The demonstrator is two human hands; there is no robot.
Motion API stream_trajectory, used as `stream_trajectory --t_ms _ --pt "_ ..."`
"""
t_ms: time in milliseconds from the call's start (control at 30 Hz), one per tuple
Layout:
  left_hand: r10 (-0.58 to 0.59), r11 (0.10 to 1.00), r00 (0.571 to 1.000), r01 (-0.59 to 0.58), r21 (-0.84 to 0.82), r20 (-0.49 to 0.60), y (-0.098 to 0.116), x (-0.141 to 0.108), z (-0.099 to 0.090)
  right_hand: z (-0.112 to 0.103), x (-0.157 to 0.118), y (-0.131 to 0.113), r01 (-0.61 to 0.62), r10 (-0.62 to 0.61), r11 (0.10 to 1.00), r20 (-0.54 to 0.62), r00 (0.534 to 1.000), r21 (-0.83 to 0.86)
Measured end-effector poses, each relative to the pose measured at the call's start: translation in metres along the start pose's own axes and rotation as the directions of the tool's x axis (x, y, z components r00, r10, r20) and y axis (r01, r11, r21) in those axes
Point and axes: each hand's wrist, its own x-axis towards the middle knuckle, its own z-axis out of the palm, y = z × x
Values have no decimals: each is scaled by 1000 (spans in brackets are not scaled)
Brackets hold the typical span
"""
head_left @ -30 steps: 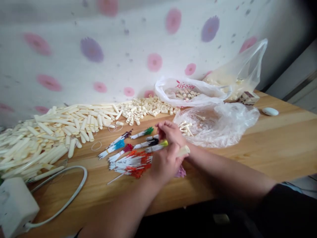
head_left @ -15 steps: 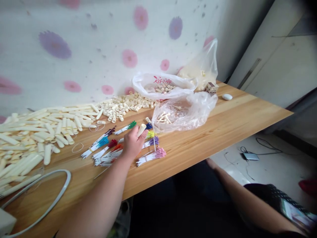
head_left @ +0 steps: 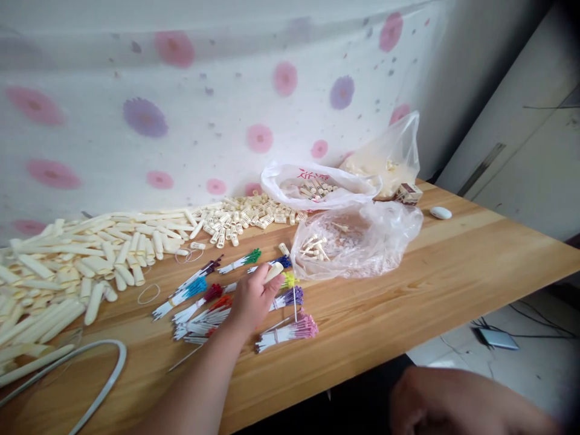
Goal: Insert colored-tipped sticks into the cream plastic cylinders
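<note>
My left hand [head_left: 252,300] is closed round a cream plastic tube [head_left: 274,272], whose end sticks out past the thumb. It hovers over bundles of thin white sticks with coloured tips, among them a pink bundle [head_left: 290,332], a purple bundle [head_left: 292,297], a light blue bundle [head_left: 183,296] and a green bundle [head_left: 240,260]. A single white stick [head_left: 295,302] stands out near the yellow tips [head_left: 289,280]. At the lower right, in front of the table edge, my right hand [head_left: 430,396] is blurred; its fingers are mostly hidden.
Cream tubes [head_left: 104,254] are heaped at the left, beside slotted cream caps [head_left: 244,214]. Clear bag [head_left: 385,238], white bag [head_left: 276,184] and another bag [head_left: 403,145] line the back. A white oval object [head_left: 440,212] lies right; a cable [head_left: 106,386] loops front left.
My right hand has come up from beside my leg to near the table edge. The camera view has shifted. My left hand still holds the tube over the bundles.
</note>
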Motion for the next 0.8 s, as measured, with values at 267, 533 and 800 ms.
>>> stream_trajectory --t_ms 267,533,800 --pt "23 1000 998 -22 -12 52 1 -2 -3 -137 97 0 -264 -122 849 -655 746 -458" --pt "10 997 1000 -10 71 -2 -2 0 -6 -154 160 16 -352 -68 726 -571 818 -591" --pt "27 995 999 -31 94 39 4 -2 -5 -185 223 -24 -346 -140 649 -553 821 -678"
